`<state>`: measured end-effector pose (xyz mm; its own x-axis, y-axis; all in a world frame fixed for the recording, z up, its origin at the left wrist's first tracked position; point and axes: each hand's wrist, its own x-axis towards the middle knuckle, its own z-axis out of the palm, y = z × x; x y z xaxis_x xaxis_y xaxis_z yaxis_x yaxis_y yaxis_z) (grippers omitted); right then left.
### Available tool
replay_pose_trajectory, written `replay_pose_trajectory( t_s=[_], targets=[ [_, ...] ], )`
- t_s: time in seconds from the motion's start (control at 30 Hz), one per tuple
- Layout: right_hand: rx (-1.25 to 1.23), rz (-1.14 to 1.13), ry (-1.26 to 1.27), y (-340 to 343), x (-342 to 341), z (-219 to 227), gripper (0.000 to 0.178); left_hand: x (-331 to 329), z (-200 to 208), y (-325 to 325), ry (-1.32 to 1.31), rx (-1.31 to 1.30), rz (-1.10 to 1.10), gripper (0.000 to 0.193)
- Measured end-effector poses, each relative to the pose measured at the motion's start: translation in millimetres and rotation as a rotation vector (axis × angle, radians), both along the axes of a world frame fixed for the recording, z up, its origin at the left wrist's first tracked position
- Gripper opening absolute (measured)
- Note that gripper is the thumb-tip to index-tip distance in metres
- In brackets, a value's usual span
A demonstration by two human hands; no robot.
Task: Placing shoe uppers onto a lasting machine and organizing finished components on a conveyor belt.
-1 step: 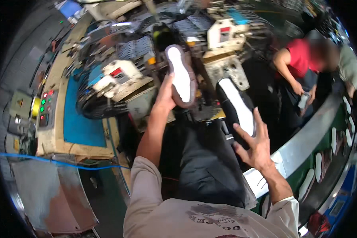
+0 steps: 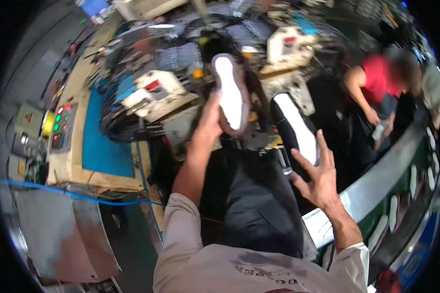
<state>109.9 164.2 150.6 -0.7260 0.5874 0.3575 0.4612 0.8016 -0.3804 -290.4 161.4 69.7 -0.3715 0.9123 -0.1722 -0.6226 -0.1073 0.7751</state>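
My left hand [image 2: 211,117] is closed around the side of a brown shoe [image 2: 245,110], its thumb along the edge of the white underside. That shoe points away from me, bottom up, in front of the machine [image 2: 151,95]. To its right, a black shoe [image 2: 284,128] tilts with its white underside up. My right hand [image 2: 321,181] grips the near end of this shoe with spread fingers, one lying across the white part and others along the right edge. The undersides of its fingers are hidden. A dark, yellow-marked part [image 2: 211,43] shows beyond the brown shoe's far end.
Cream clamp blocks [image 2: 289,48] flank the work spot. At left are a control panel [image 2: 61,128] with coloured buttons, a blue mat [image 2: 100,141] and a blue hose [image 2: 78,199]. Rightward, a metal-edged conveyor [image 2: 381,171] carries several shoes; a person in red [image 2: 374,78] sits beyond.
The view has shifted slightly, so the machine appears farther right. Both shoes stay with my hands, and the black one has moved slightly leftward relative to the machine.
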Motion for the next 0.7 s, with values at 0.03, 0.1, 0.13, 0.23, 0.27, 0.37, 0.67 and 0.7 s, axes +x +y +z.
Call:
replay_pose_trajectory(
  t_s=[0.03,0.1,0.13,0.23,0.27,0.37,0.67,0.7],
  targets=[
    [0.026,0.014,-0.002,11.8,-19.5,4.3,0.063,4.3,4.7,-7.5,0.066,0.085,0.01,0.07],
    [0.056,0.028,0.019,29.9,-56.2,10.2,0.063,29.2,16.7,-32.5,0.109,0.255,-0.007,0.08],
    [0.002,0.034,0.028,37.1,-77.7,13.1,0.063,39.7,27.4,-52.7,0.095,0.341,-0.028,0.086],
    [0.077,0.053,0.052,58.5,-145.9,2.7,0.066,58.0,47.5,-126.9,0.108,0.428,-0.098,0.111],
    [0.108,0.069,0.081,65.4,-167.7,-9.0,0.066,68.7,51.7,-150.8,0.144,0.406,-0.064,0.118],
    [0.072,0.041,0.108,73.1,-209.2,-38.3,0.067,97.2,50.2,-207.6,0.163,0.234,0.114,0.124],
    [0.155,-0.003,0.047,44.5,-237.5,-45.8,0.073,107.8,9.1,-297.2,0.062,0.136,0.26,0.126],
    [0.217,0.01,0.081,35.7,-247.0,-47.8,0.076,109.3,-0.8,-304.5,0.047,0.155,0.255,0.126]
  ],
)
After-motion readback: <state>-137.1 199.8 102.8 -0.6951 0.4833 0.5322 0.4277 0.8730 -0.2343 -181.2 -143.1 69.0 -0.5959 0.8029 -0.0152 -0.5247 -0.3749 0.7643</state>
